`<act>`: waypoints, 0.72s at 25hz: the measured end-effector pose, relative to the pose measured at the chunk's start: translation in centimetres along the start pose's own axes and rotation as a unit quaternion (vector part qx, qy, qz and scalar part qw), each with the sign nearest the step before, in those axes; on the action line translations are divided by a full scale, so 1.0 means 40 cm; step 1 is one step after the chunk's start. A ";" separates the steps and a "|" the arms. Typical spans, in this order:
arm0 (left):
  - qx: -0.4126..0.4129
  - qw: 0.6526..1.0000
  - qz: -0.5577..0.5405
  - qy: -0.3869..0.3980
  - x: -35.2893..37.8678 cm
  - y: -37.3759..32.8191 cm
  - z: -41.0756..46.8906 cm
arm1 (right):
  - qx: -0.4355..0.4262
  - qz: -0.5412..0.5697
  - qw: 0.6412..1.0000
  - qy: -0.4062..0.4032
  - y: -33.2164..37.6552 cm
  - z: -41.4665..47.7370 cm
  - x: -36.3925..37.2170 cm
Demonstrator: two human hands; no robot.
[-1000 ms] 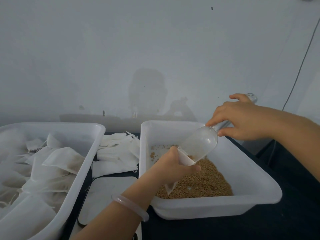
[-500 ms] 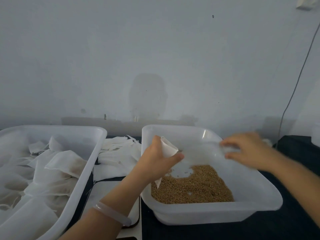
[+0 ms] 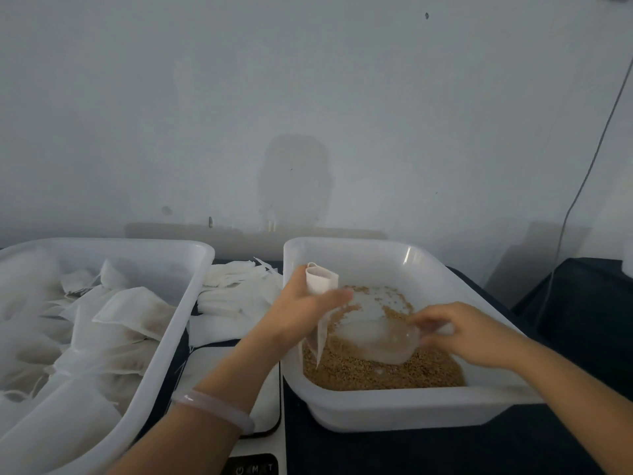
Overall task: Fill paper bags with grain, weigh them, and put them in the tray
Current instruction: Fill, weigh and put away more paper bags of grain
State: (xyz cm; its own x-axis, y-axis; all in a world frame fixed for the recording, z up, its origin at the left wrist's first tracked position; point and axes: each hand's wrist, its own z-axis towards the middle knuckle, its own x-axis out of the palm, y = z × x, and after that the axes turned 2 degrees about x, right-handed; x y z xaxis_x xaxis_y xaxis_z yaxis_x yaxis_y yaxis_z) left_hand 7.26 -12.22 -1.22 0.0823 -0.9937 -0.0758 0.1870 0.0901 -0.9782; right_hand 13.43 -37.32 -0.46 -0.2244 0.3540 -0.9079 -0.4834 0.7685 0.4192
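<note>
At the grain tub's [image 3: 394,411] left rim the left hand [image 3: 301,315] pinches a paper bag [image 3: 322,279], its middle hidden by the grip, while the right hand [image 3: 476,334] grips a blurred clear scoop [image 3: 376,341] lying in the grain [image 3: 370,375].

LEFT ARM: bare forearm reaching forward, wrist straight | LEFT HAND [image 3: 301,313]: raised, fingers and thumb curled round paper bag [image 3: 321,281] | RIGHT ARM: bare forearm angled in from the right | RIGHT HAND [image 3: 469,334]: lower, palm down, fingers curled round scoop [image 3: 380,341] handle
</note>
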 end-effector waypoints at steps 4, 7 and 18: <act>-0.026 0.993 -0.112 -0.018 -0.014 0.001 0.017 | 0.000 0.022 0.999 -0.028 0.005 -0.017 -0.071; -0.020 0.991 -0.134 -0.009 -0.014 0.001 0.019 | 0.006 0.051 0.998 -0.046 0.017 -0.021 -0.122; 0.047 0.960 0.275 0.018 0.034 0.011 -0.003 | -0.074 -0.156 0.982 -0.079 0.153 -0.006 -0.271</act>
State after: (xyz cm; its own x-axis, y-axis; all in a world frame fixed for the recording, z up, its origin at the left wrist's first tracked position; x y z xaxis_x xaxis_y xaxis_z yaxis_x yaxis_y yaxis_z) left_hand 7.33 -13.53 -1.77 0.1599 -0.7954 -0.5846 0.2125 0.6061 -0.7665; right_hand 12.70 -36.57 11.96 0.0818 0.2006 -0.9762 -0.6274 0.7714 0.1060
